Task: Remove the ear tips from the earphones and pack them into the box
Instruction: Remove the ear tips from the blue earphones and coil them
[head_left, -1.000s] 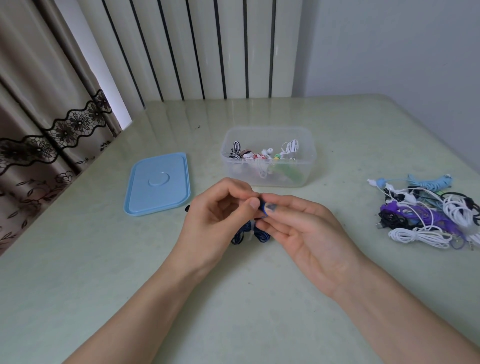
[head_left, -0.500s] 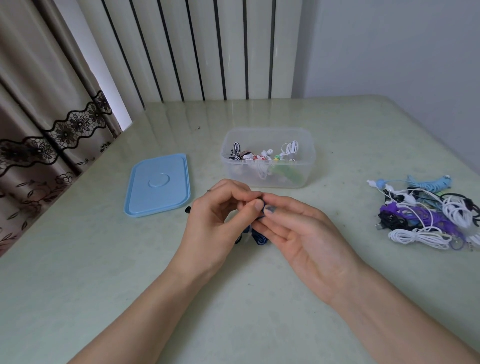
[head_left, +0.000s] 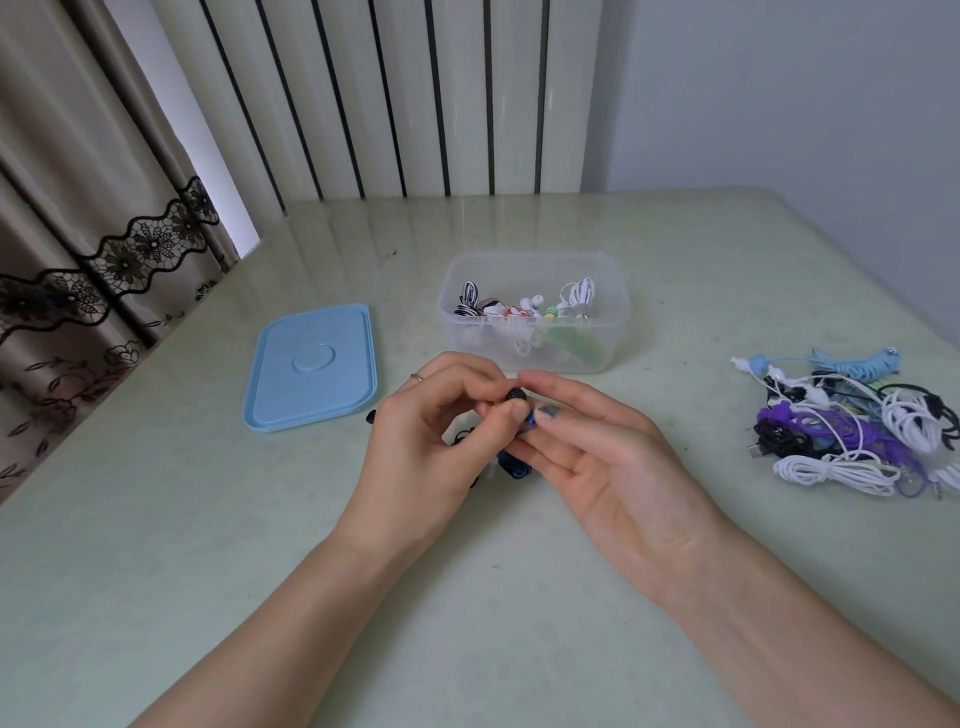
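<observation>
The ear tips are what you are after, and one black ear tip (head_left: 517, 396) sits between your two hands at mid-table, near the front wall of the box at its 6 o'clock.

Starting at the left, the blue lid (head_left: 313, 367) lies flat at the box's 9 o'clock, set aside so the opening stays free for dropping things in. At the lid's 4 o'clock a small dark piece (head_left: 371, 416) rests on the table (head_left: 156, 519); it is too small to tell what it is.

Your left hand (head_left: 426, 441) has its thumb and curled fingers pinching the black ear tip, probably to twist it off. Your right hand (head_left: 597, 457) pinches the blue earphone (head_left: 529, 422) just below the tip, likely bracing the bud against the pull. Whether the tip has come free is hidden by your fingertips. The dark blue cord (head_left: 514, 467) hangs under your hands, mostly covered.

The clear box (head_left: 613, 312) already holds coiled earphones; its frosted wall blurs the lower contents.

At the box's 4 o'clock, well apart, waits the tangled pile of earphones (head_left: 852, 421), cut off by the frame's right edge.
</observation>
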